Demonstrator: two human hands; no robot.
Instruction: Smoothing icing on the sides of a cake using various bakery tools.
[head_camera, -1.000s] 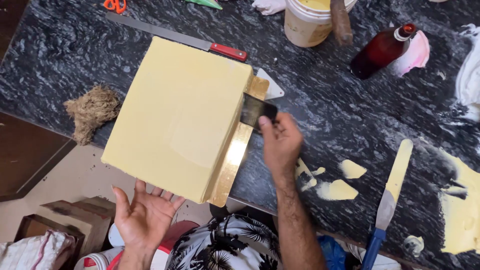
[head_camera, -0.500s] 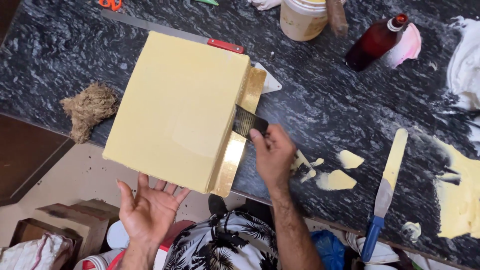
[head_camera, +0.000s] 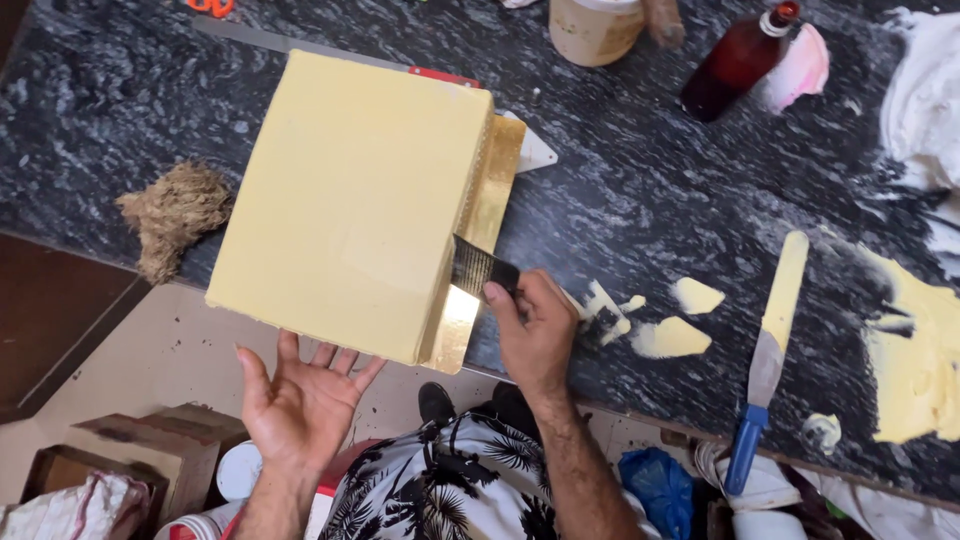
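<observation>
Counter (head_camera: 640, 180): dark stone, black with grey-white veining, lit evenly and bright; edge runs diagonally across the lower view; below that edge, pale beige floor (head_camera: 130, 370); left of the counter, dark brown panel (head_camera: 40, 320); beneath it, wooden boxes (head_camera: 150, 450) on the floor.

Cake block (head_camera: 350, 200) on board (head_camera: 490, 210) overhangs worktop (head_camera: 620, 170) front edge, left half. Fibre wad (head_camera: 170, 215) left of it at the edge. Scraper (head_camera: 480, 268) against block's right side, right hand (head_camera: 535, 330) on it. Left hand (head_camera: 300, 395) under block's front edge. Palette knife (head_camera: 770, 350) right; bottle (head_camera: 735, 62) and tub (head_camera: 595, 28) at back.
</observation>
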